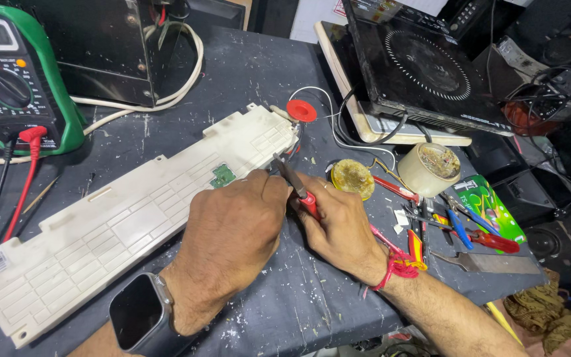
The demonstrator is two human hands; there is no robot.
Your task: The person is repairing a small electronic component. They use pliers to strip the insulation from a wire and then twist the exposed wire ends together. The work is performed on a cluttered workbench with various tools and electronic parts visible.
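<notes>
white panel (120,228) under both hands (232,231)

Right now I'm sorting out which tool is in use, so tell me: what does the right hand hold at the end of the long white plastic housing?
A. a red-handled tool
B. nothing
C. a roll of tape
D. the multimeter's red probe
A: the right hand grips a red-handled tool whose dark metal tip points at the white housing; the left hand rests beside it.
</notes>
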